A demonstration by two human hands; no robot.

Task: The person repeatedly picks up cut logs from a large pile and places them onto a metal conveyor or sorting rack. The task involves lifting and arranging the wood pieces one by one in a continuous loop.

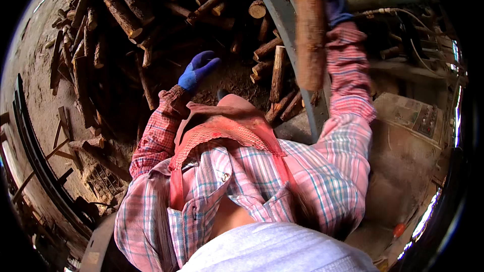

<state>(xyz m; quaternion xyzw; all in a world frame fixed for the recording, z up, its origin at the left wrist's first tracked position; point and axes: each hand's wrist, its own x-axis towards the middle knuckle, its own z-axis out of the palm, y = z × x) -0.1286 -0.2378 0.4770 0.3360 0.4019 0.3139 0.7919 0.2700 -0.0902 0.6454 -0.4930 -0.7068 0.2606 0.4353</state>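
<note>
1 log (309,45) in right hand (330,2), grey beam (275,6), woodpile (122,17) nearby

Up top, the log (309,45) runs clean out of frame, upper end lost!
Its bark smears, the right hand (333,2) blurs too; below, a dark shape (222,93) peeks past the red apron (229,118), mostly hidden, and the control panel's (427,120) markings are too small to read.

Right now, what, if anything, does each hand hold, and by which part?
The right hand holds a brown log by its right side, near the picture's upper edge; the left hand holds nothing.
</note>
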